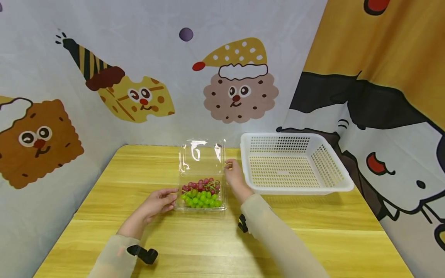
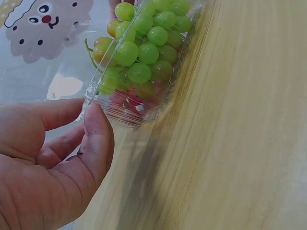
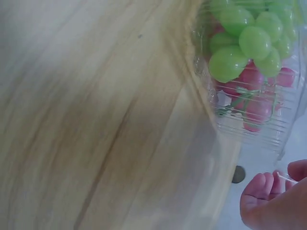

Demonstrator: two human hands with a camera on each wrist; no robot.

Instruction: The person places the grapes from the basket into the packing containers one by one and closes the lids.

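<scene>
A clear plastic clamshell box point(image 1: 199, 209) stands on the table with its lid point(image 1: 206, 164) raised at the back. Green grapes point(image 1: 201, 200) fill its front half, and red grapes point(image 1: 194, 186) lie behind them. At the box's left side my left hand point(image 1: 158, 202) pinches the rim point(image 2: 91, 92) between thumb and fingers. My right hand point(image 1: 234, 175) is at the far right, level with the hinge. In the right wrist view its thumb and fingers point(image 3: 259, 189) pinch a thin clear edge of the lid.
A white perforated plastic basket point(image 1: 245, 170) stands on the wooden table point(image 1: 194, 247), just right of my right hand. Behind the table hangs a printed cloth point(image 1: 156, 23) with cartoon figures. A black strap point(image 1: 142, 254) is on the left sleeve.
</scene>
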